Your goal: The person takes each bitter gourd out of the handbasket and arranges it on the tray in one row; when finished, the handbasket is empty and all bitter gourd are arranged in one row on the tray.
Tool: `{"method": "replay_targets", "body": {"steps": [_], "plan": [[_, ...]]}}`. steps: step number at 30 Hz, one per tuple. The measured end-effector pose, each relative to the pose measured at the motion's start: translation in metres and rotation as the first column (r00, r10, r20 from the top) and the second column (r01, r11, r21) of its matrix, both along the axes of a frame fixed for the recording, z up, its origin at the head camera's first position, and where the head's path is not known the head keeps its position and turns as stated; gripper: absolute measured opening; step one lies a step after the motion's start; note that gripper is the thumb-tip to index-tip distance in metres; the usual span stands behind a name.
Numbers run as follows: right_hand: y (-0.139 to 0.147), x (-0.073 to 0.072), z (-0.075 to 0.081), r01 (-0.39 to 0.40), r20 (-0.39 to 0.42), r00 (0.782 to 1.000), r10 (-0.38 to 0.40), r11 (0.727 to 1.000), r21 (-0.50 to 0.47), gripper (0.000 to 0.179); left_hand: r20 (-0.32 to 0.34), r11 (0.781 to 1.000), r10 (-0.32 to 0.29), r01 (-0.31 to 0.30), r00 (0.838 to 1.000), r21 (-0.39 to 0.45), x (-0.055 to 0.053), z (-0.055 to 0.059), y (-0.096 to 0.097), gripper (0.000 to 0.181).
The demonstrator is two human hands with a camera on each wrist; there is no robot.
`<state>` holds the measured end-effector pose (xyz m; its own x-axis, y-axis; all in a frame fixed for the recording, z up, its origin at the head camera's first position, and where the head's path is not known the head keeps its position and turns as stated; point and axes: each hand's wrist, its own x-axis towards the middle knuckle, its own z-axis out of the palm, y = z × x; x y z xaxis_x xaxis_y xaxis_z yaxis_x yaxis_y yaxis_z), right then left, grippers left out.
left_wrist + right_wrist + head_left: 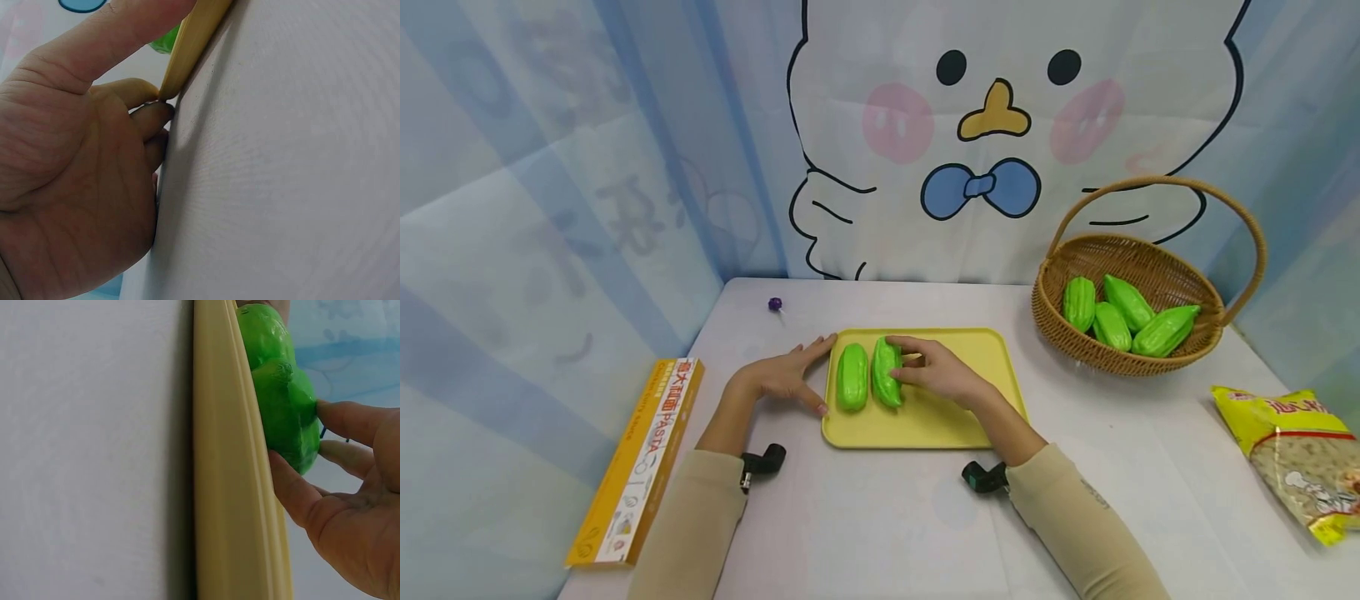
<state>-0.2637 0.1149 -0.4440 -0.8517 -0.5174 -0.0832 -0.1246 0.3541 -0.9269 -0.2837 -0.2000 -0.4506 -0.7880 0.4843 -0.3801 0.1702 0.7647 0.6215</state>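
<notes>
Two glossy, ridged green bitter melons lie side by side on the left part of a yellow tray [955,417]. My right hand [942,371] holds the right-hand bitter melon [886,375], thumb on its near side and fingertips on its far side. In the right wrist view, thumb and fingers are set around this melon [287,419] just above the tray rim [231,487]. The left bitter melon [852,377] lies close beside it. My left hand [782,373] rests at the tray's left edge, thumb and fingers spread along the rim.
A wicker basket [1052,346] with several more green bitter melons stands at the back right. A yellow snack bag [1300,458] lies at the right edge, a yellow pasta box [636,458] at the left. A small purple lollipop [775,305] lies behind my left hand.
</notes>
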Motion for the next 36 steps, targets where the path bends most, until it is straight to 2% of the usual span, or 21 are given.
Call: {"method": "replay_targets", "body": {"steps": [10,16,27,36], "plan": [[-0.0051,0.0026,0.0007,-0.006,0.032,0.999,0.008,0.999,-0.044,0.061,0.013,1.000,0.007,-0.007,1.000,-0.004,-0.0025,-0.0038,-0.0002,0.140],[-0.0056,0.0013,-0.0020,-0.018,0.040,0.999,0.019,0.999,-0.040,0.062,0.017,1.000,0.010,-0.010,1.000,-0.010,-0.0013,-0.0014,0.0002,0.140],[-0.0039,0.0022,-0.0011,0.004,0.001,1.000,-0.004,1.000,0.027,0.063,0.011,1.000,0.013,-0.013,1.000,-0.005,-0.0009,-0.0002,-0.0005,0.140],[-0.0035,0.0030,0.0008,0.006,-0.017,1.000,-0.005,1.000,0.021,0.065,0.010,1.000,0.014,-0.014,1.000,-0.006,-0.0015,-0.0014,0.0002,0.140]]}}
